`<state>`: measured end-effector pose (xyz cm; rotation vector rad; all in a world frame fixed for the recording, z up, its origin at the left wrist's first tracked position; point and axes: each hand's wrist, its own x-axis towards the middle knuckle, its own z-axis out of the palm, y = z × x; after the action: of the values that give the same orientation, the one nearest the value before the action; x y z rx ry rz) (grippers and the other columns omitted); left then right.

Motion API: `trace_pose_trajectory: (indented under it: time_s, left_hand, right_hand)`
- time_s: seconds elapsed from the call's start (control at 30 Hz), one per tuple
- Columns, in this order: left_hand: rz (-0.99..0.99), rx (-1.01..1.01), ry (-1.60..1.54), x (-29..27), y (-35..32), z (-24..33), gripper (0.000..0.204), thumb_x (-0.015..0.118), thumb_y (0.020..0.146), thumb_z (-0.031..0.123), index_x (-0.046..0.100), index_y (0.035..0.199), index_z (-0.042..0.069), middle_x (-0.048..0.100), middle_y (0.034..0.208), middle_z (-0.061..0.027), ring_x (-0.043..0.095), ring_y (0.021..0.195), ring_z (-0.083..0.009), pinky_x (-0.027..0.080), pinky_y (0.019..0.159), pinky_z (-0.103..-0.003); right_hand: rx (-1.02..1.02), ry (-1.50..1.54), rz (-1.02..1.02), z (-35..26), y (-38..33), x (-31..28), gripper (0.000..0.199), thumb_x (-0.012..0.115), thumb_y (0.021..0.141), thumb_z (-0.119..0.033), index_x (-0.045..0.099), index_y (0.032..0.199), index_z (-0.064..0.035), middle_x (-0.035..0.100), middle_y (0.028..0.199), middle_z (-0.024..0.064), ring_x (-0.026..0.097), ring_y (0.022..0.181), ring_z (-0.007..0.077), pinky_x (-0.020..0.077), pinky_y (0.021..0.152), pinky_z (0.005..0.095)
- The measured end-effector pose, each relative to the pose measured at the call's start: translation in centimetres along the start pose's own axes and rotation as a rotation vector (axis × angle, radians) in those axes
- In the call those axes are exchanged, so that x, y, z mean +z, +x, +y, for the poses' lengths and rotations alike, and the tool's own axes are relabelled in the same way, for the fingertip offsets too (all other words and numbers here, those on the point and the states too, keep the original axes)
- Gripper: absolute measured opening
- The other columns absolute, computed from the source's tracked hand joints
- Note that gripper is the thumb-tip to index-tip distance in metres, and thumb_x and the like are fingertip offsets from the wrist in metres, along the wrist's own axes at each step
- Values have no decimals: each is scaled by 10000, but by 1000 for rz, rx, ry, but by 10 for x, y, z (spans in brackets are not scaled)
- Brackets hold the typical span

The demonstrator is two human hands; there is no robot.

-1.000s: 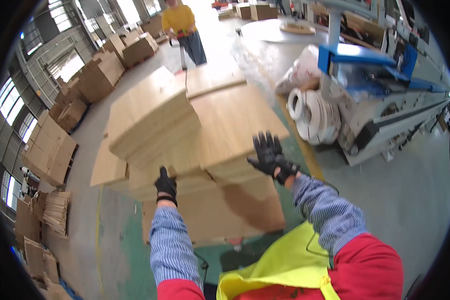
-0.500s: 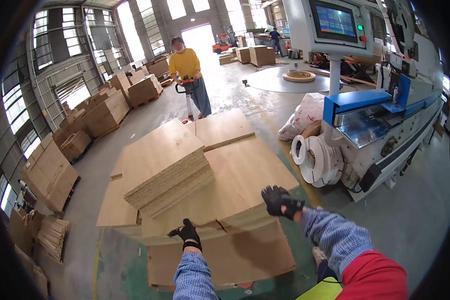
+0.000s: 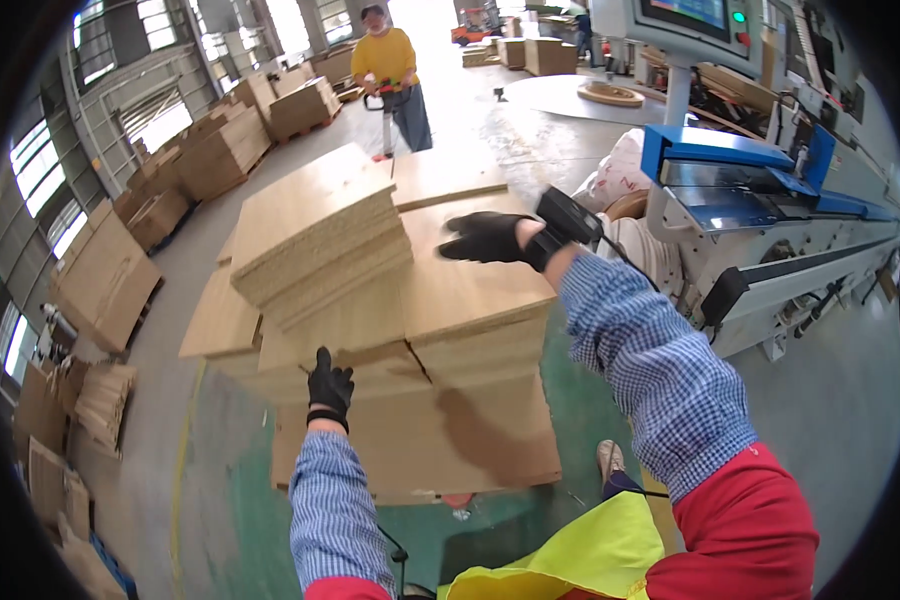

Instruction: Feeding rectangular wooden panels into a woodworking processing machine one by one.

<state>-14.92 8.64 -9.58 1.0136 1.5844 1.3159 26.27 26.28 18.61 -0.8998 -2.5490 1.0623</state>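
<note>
A pile of light wood boards (image 3: pixel 310 225) lies askew on a wider stack of wood panels (image 3: pixel 470 295). My left hand (image 3: pixel 330 387), in a black glove, is at the near edge of that stack with its fingers apart, holding nothing. Whether its fingertips touch the edge I cannot tell. Over the right half of the panels reaches my right hand (image 3: pixel 485 238), gloved too, fingers stretched out to the left and nothing in them. A dark box-shaped device (image 3: pixel 568 213) is strapped at my right wrist. Below the panels, a brown sheet (image 3: pixel 410 435) sticks out toward me.
Beyond the stack a person in a yellow top (image 3: pixel 385 60) holds the handle of a pallet truck (image 3: pixel 388 100). To the right stands a machine with a blue guard (image 3: pixel 720 148), with white rolls (image 3: pixel 640 245) beside it. Stacked cartons (image 3: pixel 210 150) line the left.
My right hand has swung left and inward over the panels from their right corner. My left hand stays by the near edge, its fingers now pointing more upward. The view has tipped downward.
</note>
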Motion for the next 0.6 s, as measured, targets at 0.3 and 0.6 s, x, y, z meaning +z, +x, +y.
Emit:
trace_pose_trajectory:
  time_s: [0.3, 0.6]
  left_hand:
    - [186, -10, 142, 111, 18, 74, 344, 569, 835, 205, 461, 1150, 120, 597, 887, -135, 591, 870, -251, 449, 711, -371]
    - [393, 17, -229, 75, 64, 0, 240, 675, 769, 221, 478, 778, 83, 533, 626, -143, 534, 611, -328, 430, 560, -408]
  right_hand:
    - [572, 109, 722, 270, -131, 39, 468, 615, 795, -466, 527, 975, -43, 616, 712, 83, 554, 516, 232, 461, 517, 394]
    - [678, 995, 752, 259, -90, 80, 442, 568, 865, -422, 392, 1148, -131, 570, 821, 104, 575, 663, 242, 423, 515, 362]
